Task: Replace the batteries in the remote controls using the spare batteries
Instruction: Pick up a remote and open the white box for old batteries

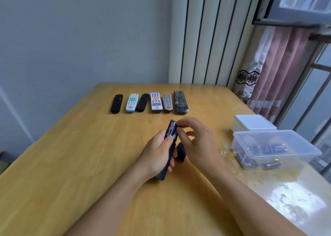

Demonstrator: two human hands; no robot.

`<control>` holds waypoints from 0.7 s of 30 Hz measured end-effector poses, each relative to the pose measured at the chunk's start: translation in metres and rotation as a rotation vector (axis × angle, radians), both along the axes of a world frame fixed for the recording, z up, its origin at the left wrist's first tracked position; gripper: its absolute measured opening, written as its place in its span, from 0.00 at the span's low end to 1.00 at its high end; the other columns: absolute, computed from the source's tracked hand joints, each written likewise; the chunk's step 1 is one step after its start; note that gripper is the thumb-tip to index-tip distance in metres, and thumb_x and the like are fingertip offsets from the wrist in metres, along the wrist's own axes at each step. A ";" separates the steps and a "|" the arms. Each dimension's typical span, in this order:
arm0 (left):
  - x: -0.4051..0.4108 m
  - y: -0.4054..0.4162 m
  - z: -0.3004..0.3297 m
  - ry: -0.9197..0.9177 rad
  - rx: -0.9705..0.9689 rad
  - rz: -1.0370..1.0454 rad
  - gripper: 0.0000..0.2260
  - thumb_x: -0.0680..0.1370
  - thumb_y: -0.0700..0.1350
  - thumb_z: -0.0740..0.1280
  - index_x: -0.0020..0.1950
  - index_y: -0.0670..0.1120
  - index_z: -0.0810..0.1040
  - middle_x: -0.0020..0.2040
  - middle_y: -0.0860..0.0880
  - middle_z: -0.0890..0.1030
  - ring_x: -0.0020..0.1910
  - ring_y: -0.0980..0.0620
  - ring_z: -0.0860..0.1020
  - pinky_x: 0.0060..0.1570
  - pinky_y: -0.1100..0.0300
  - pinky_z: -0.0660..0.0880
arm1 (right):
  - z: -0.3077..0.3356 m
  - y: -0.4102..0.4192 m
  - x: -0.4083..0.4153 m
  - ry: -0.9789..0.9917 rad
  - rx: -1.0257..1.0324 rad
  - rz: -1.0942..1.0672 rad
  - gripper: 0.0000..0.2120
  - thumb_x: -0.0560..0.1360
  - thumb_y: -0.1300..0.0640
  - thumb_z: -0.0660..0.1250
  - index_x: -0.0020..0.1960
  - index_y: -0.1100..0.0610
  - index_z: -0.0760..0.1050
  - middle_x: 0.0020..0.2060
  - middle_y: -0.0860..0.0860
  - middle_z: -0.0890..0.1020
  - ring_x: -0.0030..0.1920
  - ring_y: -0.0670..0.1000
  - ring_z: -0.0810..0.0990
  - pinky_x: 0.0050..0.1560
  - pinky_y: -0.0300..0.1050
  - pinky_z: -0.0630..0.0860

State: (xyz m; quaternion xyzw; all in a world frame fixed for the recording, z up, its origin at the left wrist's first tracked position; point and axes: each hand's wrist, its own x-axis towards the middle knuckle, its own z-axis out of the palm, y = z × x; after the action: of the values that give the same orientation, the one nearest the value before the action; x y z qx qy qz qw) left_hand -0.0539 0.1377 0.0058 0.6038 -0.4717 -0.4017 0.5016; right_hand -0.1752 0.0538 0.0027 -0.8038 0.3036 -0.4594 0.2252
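My left hand grips a black remote turned back side up, its battery bay uncovered at the far end. A blue battery lies in the bay. My right hand has its fingertips at the top end of that battery, thumb and forefinger pinching it. The black battery cover lies on the table between my hands. A clear plastic box at the right holds several blue spare batteries.
Several remotes lie in a row at the far side of the wooden table. A white lidded box stands behind the clear box. A curtain and window are at the right; a wall runs behind.
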 end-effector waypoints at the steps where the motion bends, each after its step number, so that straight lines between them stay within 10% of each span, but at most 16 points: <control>1: -0.001 -0.001 -0.001 -0.016 -0.001 0.004 0.10 0.86 0.46 0.53 0.54 0.44 0.71 0.37 0.45 0.76 0.31 0.48 0.75 0.29 0.55 0.74 | -0.001 0.000 0.000 -0.010 0.007 -0.004 0.07 0.79 0.61 0.68 0.54 0.53 0.82 0.49 0.42 0.82 0.50 0.41 0.80 0.51 0.35 0.78; 15: 0.004 -0.004 -0.010 -0.121 0.041 0.066 0.10 0.86 0.46 0.52 0.50 0.45 0.70 0.37 0.42 0.75 0.29 0.49 0.73 0.26 0.56 0.72 | -0.004 -0.005 0.010 0.049 0.205 -0.005 0.08 0.83 0.57 0.61 0.46 0.54 0.76 0.43 0.48 0.81 0.46 0.49 0.80 0.48 0.52 0.80; 21: 0.003 -0.013 -0.010 -0.084 0.063 0.079 0.10 0.86 0.46 0.53 0.54 0.43 0.72 0.37 0.42 0.76 0.28 0.49 0.75 0.27 0.56 0.74 | -0.007 0.004 0.018 0.092 0.174 -0.012 0.06 0.80 0.57 0.65 0.45 0.55 0.78 0.40 0.47 0.82 0.43 0.45 0.80 0.45 0.41 0.76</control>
State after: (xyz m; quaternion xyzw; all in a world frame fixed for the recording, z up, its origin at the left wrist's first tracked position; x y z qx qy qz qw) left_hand -0.0506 0.1247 -0.0046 0.6539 -0.4550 -0.3706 0.4776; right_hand -0.1571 0.0581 -0.0045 -0.7996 0.3572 -0.3952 0.2773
